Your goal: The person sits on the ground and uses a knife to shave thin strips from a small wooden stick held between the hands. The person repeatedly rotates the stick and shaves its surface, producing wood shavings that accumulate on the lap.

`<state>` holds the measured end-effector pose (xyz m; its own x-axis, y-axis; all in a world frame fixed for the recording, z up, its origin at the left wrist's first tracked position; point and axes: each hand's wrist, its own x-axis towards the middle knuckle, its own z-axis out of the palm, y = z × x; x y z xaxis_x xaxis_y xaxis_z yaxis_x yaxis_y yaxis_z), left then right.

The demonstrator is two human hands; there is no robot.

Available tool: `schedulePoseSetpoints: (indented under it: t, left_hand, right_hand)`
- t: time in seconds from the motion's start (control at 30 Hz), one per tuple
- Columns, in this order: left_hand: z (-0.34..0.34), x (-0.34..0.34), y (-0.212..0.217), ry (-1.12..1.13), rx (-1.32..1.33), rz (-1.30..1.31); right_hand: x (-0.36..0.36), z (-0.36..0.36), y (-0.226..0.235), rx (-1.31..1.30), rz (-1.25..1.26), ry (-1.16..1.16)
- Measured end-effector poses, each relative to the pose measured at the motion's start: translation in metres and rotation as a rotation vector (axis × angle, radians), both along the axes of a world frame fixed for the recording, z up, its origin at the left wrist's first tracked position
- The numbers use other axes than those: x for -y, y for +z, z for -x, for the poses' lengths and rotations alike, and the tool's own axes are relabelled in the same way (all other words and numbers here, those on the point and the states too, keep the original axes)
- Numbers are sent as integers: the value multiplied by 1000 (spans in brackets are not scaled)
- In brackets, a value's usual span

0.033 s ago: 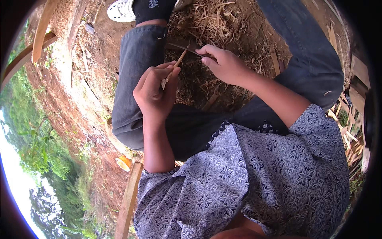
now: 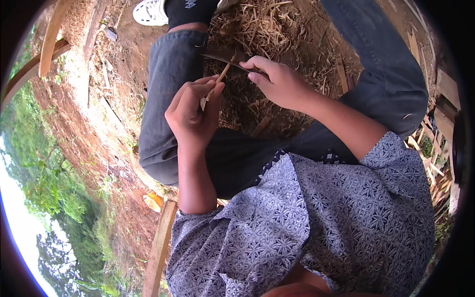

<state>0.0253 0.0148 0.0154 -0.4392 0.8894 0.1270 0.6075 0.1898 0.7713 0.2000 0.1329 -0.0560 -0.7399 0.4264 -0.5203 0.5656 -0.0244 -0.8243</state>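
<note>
The left hand point(image 2: 192, 113) pinches a thin bamboo sliver point(image 2: 213, 88), fingers closed around its lower end. The sliver's long axis runs up and away toward the dark knife blade point(image 2: 225, 55), which the right hand point(image 2: 277, 81) clasps just beyond the sliver's tip, over the straw litter point(image 2: 267, 29).

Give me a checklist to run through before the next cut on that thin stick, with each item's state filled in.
1. Left hand grips the thin stick: ok.
2. Right hand holds the dark blade firmly: ok.
3. Blade meets the stick near its upper end: ok.
4. Left fingers clear of the blade's edge: cannot tell, they sit close under it.
5. Knees clear of the blade's path: cannot tell, the left knee is just beside it.
6. Shavings pile below to catch offcuts: ok.
</note>
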Motion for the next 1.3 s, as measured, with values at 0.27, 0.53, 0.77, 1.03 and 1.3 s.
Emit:
schedulePoseSetpoints:
  t: [0.27, 0.53, 0.77, 1.03, 1.3]
  left_hand:
    - [-2, -3, 5, 1, -19, 10]
    - [-1, -3, 5, -2, -11, 25]
    - [1, -4, 3, -21, -38, -12]
    - [1, -6, 4, 13, -4, 29]
    - [3, -8, 6, 3, -48, 15]
  right_hand:
    - [4, -3, -10, 23, -43, 5]
    - [0, -7, -22, -25, -48, 0]
    - [-2, -4, -18, -23, -38, 5]
    - [-14, -7, -28, 77, 99, 58]
    - [-27, -11, -60, 128, 30, 137]
